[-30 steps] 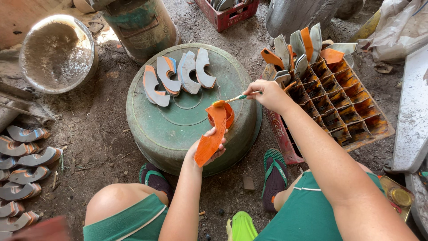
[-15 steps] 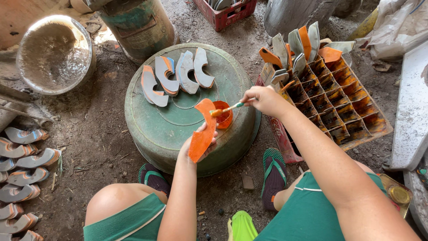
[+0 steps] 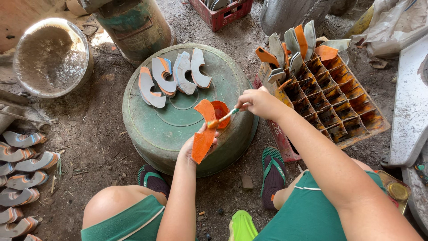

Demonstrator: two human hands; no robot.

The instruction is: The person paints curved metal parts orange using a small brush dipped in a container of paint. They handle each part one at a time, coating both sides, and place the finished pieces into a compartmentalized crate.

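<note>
landmark: upturned green tub [image 3: 178, 120] serving as worktop.

left hand [image 3: 196, 149] over the tub's near edge, fingers curled shut around the lower end of a curved orange sole piece [image 3: 203, 129]. the piece's long axis runs from the hand up and slightly right toward the tub centre, painted face toward the camera. upper end overlaps a small orange cup [image 3: 220, 114] sitting on the tub's right half; cannot tell if they touch.

right hand [image 3: 258, 102] above the tub's right edge, closed in a pinch on a thin brush [image 3: 223, 118]. brush lies roughly level, handle at the hand, tip pointing left and a bit down onto the upper part of the sole piece. so the piece lies just left of the right hand and the left hand carries it from below.

piece look: flat, crescent-like, wet-looking solid orange coat over the visible face.

on the tub's far side: a row of grey sole pieces with orange edges [image 3: 171, 78], lying flat and overlapping. right of the tub: an orange-stained compartment crate [image 3: 339, 98] with more pieces standing in its far cells. left of the tub, on the dirt floor: a stack of grey-and-orange pieces [image 3: 22, 178] and a metal basin [image 3: 51, 56].
</note>
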